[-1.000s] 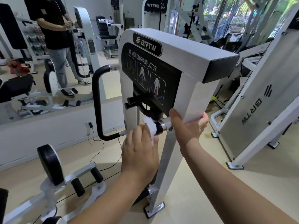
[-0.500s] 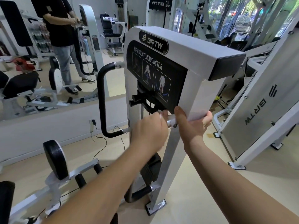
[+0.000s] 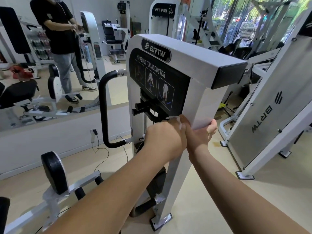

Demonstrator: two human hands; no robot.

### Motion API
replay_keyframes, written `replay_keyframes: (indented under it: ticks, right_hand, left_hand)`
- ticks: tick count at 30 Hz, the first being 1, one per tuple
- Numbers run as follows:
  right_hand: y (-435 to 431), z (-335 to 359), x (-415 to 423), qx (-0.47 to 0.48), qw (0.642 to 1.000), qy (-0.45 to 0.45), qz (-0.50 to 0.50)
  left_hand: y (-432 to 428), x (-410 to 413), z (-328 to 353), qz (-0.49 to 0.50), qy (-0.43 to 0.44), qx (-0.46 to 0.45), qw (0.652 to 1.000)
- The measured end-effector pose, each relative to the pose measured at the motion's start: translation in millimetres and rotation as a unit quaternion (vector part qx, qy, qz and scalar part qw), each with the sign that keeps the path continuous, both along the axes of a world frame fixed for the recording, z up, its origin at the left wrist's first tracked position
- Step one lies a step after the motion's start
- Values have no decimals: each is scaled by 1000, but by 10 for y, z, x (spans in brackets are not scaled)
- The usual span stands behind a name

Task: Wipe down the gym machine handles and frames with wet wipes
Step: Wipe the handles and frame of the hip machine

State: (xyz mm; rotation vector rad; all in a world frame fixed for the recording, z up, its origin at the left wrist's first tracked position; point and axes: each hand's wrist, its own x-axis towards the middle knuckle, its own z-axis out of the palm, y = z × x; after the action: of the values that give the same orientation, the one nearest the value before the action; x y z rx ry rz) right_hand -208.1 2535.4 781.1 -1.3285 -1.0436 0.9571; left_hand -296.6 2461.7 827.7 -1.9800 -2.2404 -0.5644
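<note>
Since a second ago the left hand (image 3: pixel 164 141) has slid right along the short grip under the panel: then the wipe (image 3: pixel 173 119) and the grip's black end were in plain view, now the fist covers them and butts against the right hand (image 3: pixel 200 132). Left hand is clenched around the wipe; only a white sliver shows above the knuckles, right at the junction of grip and frame (image 3: pixel 199 105). Right hand is wrapped round the lower edge of the white frame post, thumb on the near face, fingers curled behind, bracing. View has also shifted, machine sits lower in shot. My read: the stroke has reached the inboard end of the grip, so this handle is nearly done; the black loop handle (image 3: pixel 103 112) on the far side and most of the frame look untouched. Risks from here: the two hands are touching, so another push the same way jams knuckles into the right thumb or the post edge. The wipe is bunched inside the fist, so contact area is small and the underside of the grip likely gets missed. Selector knobs (image 3: pixel 139 107) sit just above; a careless return stroke could snag the wipe on them.
</note>
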Motion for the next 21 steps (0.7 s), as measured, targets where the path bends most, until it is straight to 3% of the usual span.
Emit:
replay_keyframes:
  ticks: [5, 7, 8, 9, 10, 11, 12, 13, 14, 15, 17, 18, 19, 21]
  right_hand:
    - [27, -50, 16, 2, 1000, -19, 7]
    - [39, -67, 10, 6, 1000, -24, 4]
    - [40, -71, 4, 12, 1000, -27, 1]
    - [40, -72, -4, 17, 999, -32, -1]
    - [39, -72, -11, 21, 999, -39, 0]
    - [40, -75, -19, 23, 999, -45, 3]
    - [41, -79, -18, 25, 998, -50, 4]
    - [46, -85, -13, 27, 998, -52, 3]
    - [48, -84, -9, 30, 998, -52, 2]
    - [51, -84, -11, 31, 998, -50, 2]
    - [57, -88, -13, 30, 999, -45, 0]
    - [60, -94, -12, 30, 999, -42, -1]
    - [63, -102, -11, 31, 999, -39, -2]
    - [60, -106, -19, 29, 999, -36, -5]
  left_hand:
    - [-89, -162, -70, 0, -27, -15, 1000]
    - [35, -293, 11, 13, -148, -85, 985]
    - [108, -379, 65, 5, -259, -142, 955]
    - [164, -465, 102, -1, -394, -206, 896]
    - [180, -530, 130, 3, -512, -271, 815]
    - [173, -576, 157, -2, -584, -328, 742]
    - [174, -612, 162, -7, -619, -359, 699]
    - [169, -617, 161, -6, -623, -367, 691]
    - [168, -584, 161, 2, -612, -345, 711]
    - [141, -530, 161, 14, -565, -296, 770]
    - [13, -418, 114, 36, -352, -152, 923]
    - [-81, -346, 0, 35, -242, -71, 967]
    - [-227, -263, -162, 33, -185, 20, 982]
    - [-495, -123, -476, 46, -148, 110, 982]
